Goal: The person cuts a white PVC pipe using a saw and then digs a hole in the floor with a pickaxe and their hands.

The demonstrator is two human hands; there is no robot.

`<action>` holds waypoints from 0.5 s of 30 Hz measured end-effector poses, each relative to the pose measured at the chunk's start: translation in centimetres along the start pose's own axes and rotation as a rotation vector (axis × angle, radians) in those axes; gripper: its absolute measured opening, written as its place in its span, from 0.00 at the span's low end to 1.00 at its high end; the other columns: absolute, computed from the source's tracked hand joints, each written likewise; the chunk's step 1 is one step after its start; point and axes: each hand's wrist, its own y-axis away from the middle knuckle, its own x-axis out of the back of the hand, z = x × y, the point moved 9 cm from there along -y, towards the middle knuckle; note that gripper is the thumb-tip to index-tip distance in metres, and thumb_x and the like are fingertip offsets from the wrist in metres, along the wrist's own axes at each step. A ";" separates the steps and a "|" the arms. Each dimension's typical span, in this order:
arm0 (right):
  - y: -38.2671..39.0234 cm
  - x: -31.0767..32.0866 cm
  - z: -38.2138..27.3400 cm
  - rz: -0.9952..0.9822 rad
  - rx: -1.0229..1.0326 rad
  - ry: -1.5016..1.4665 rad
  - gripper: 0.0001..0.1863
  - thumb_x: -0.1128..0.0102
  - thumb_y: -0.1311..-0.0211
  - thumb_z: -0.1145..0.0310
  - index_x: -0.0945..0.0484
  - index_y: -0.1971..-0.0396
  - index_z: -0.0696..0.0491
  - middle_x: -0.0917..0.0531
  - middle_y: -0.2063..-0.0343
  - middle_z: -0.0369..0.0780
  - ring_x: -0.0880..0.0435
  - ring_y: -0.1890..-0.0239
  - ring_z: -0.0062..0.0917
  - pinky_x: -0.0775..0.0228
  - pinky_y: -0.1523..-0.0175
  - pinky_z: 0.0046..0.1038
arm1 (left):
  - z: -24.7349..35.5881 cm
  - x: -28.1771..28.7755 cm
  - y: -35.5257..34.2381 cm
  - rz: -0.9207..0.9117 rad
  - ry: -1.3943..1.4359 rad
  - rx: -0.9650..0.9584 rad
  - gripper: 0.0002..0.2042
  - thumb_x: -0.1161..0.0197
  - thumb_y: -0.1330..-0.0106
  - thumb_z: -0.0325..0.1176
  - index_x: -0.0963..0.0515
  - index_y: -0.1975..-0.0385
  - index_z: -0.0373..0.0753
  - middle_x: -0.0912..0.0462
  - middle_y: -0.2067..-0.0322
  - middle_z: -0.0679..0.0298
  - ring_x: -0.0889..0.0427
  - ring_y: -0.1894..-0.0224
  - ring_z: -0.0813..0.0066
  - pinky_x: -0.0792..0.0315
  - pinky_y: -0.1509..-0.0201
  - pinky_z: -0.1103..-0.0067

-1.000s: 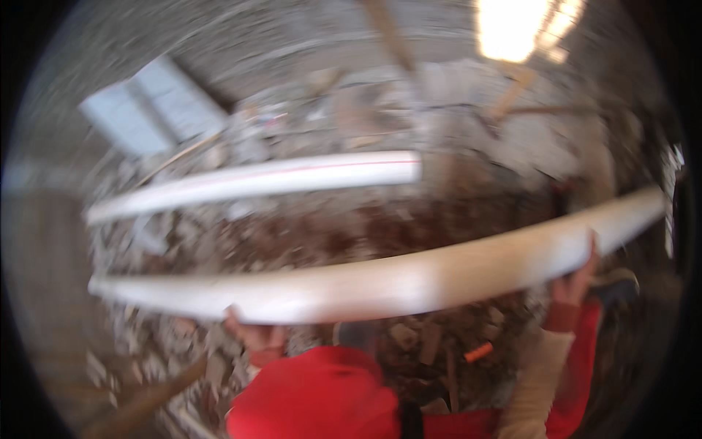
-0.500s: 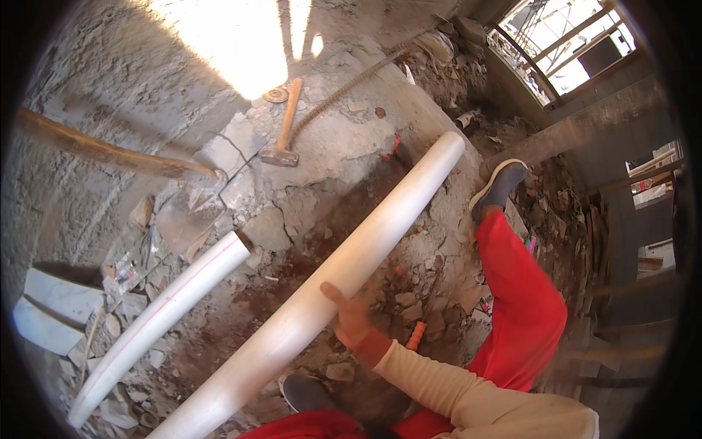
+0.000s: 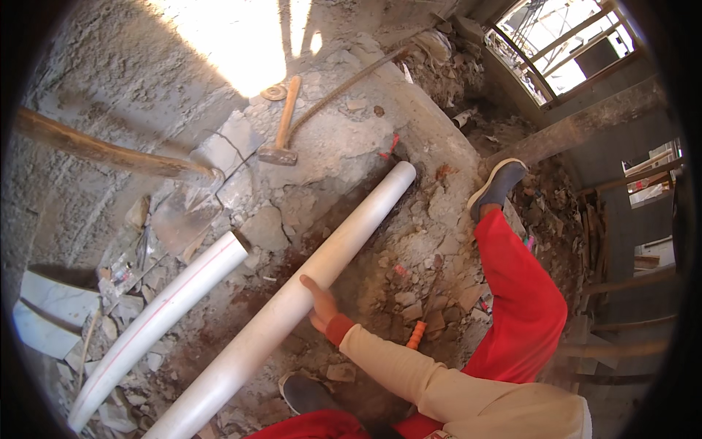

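Note:
A long white plastic pipe [image 3: 248, 345] lies slantwise over a dug-out trench, its far end down near the trench's far edge. My right hand [image 3: 319, 304] grips it near the middle from the right side, one digit on top and the others partly hidden behind the pipe's side. My left hand is outside the view. To the left rests a second white pipe [image 3: 164, 314] with a red line along it, open end facing up and right. An orange ridged handle [image 3: 417, 335] stands out of the rubble right of my forearm.
A hammer [image 3: 279, 151] with a wooden handle and a ribbed steel bar [image 3: 344, 86] lie on broken concrete beyond. A shovel [image 3: 183, 219] with a wooden shaft is at left, near pale tile pieces [image 3: 55, 293]. My shoes stand on either side amid loose rubble.
The long pipe has moved left and toward me; its far end now sits lower, in the trench instead of over the concrete edge. My right hand moved left with it.

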 end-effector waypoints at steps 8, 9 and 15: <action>-4.9 3.3 0.6 0.055 -0.016 -0.020 0.26 0.33 0.35 0.57 0.28 0.44 0.56 0.20 0.53 0.40 0.21 0.52 0.30 0.27 0.46 0.36 | 1.0 2.5 -1.3 -0.004 -0.049 -0.044 0.36 0.40 0.36 0.57 0.36 0.35 0.38 0.27 0.40 0.52 0.29 0.38 0.53 0.36 0.32 0.55; -5.0 3.5 0.5 0.057 -0.019 -0.017 0.27 0.33 0.35 0.56 0.28 0.44 0.56 0.20 0.53 0.40 0.21 0.52 0.30 0.27 0.45 0.35 | 1.2 3.1 -1.5 -0.002 -0.051 -0.049 0.36 0.40 0.36 0.57 0.36 0.35 0.38 0.27 0.40 0.52 0.29 0.37 0.53 0.36 0.32 0.55; -6.3 4.3 -0.3 0.053 -0.010 -0.017 0.29 0.32 0.35 0.54 0.29 0.43 0.57 0.21 0.50 0.40 0.21 0.49 0.30 0.28 0.43 0.36 | 1.5 4.9 -2.2 -0.003 -0.075 -0.086 0.37 0.39 0.36 0.55 0.37 0.34 0.37 0.28 0.39 0.51 0.30 0.36 0.52 0.37 0.32 0.54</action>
